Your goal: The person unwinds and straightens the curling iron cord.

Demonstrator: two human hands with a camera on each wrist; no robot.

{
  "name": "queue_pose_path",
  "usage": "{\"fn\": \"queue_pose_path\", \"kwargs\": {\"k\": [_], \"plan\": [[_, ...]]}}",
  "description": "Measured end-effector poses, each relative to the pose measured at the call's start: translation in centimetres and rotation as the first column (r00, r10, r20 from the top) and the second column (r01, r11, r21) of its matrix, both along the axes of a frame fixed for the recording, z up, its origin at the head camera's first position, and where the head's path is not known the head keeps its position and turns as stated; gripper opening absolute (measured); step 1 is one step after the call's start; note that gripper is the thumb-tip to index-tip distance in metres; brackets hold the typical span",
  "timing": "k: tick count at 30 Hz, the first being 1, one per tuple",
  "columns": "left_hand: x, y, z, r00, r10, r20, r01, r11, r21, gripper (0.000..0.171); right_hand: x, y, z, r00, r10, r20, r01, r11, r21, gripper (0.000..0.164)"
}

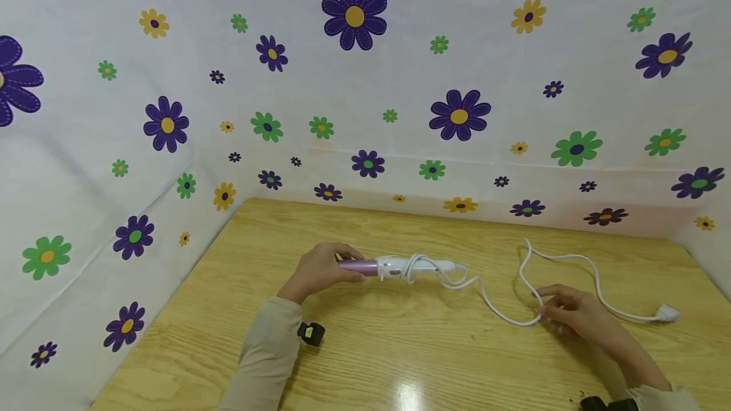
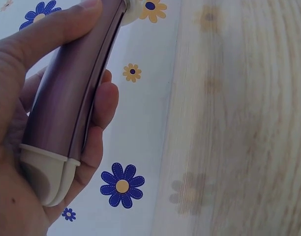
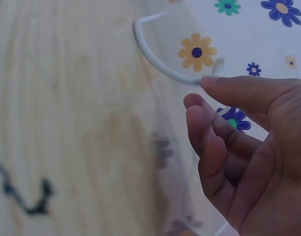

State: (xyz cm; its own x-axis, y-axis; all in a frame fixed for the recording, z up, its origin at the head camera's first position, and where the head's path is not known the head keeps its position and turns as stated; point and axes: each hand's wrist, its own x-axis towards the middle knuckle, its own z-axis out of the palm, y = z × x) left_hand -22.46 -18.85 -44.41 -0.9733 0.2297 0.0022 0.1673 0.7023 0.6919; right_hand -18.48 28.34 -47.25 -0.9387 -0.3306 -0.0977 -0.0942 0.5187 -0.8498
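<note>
A hair straightener (image 1: 394,267) with a purple front half and a white handle lies crosswise in the head view. My left hand (image 1: 320,269) grips its purple end, thumb on one side and fingers round the other; the white tip (image 2: 45,179) shows against the palm in the left wrist view. Part of the white cord (image 1: 520,323) is wrapped loosely round the handle, and the rest runs right in bends. My right hand (image 1: 582,316) pinches this cord near its middle, the thumb tip on it in the right wrist view. Past that hand, the cord's plug (image 1: 667,313) rests on the table.
The wooden table (image 1: 400,347) meets a white flower-printed sheet (image 1: 388,81) at the back and on the left. Black straps with small devices (image 1: 311,333) sit at both wrists. Light sleeves (image 1: 265,354) cover the forearms.
</note>
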Motion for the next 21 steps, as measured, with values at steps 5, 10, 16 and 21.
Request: {"fn": "queue_pose_path", "kwargs": {"k": [5, 10, 16, 21], "plan": [[0.0, -0.1, 0.0, 1.0, 0.008, -0.009, -0.008, 1.0, -0.01, 0.036, 0.2, 0.2, 0.9, 0.991, 0.011, -0.136, -0.004, 0.999, 0.05, 0.027], [0.0, -0.1, 0.1, 1.0, 0.001, -0.001, -0.001, 1.0, 0.0, 0.036, 0.4, -0.3, 2.5, 0.983, -0.009, -0.184, 0.03, 0.994, 0.108, 0.03], [0.1, -0.1, 0.2, 1.0, -0.002, -0.002, 0.002, 1.0, 0.009, 0.035, 0.2, -2.0, 4.1, 0.978, 0.028, -0.205, -0.002, 0.992, 0.124, 0.039], [0.1, -0.2, 0.3, 1.0, 0.002, -0.009, -0.002, 1.0, 0.018, 0.035, -0.2, -3.7, 5.1, 0.976, 0.024, -0.214, 0.0, 0.993, 0.114, 0.04]]}}
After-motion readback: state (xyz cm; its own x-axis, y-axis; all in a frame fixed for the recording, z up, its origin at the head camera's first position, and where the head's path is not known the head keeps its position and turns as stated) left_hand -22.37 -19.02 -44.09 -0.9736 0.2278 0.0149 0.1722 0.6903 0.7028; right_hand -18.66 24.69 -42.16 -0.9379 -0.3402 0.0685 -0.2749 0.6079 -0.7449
